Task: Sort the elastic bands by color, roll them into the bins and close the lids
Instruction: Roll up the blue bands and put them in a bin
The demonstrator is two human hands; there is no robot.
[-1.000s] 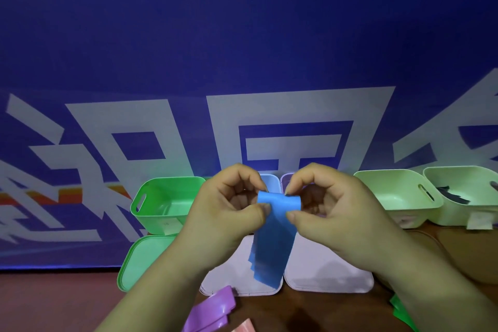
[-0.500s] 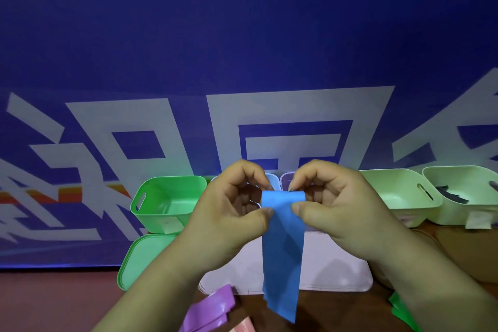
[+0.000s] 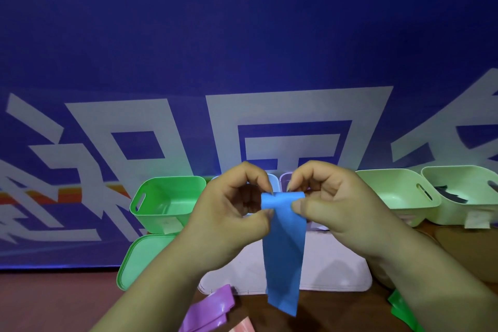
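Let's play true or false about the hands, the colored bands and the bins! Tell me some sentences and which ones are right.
1. The left hand and the right hand both pinch the blue band. True.
2. The blue band is inside a bin. False: it hangs from the hands above the table.
3. The bright green bin has its lid on. False: it is open, and the green lid lies in front of it.
4. A purple band lies on the table. True.
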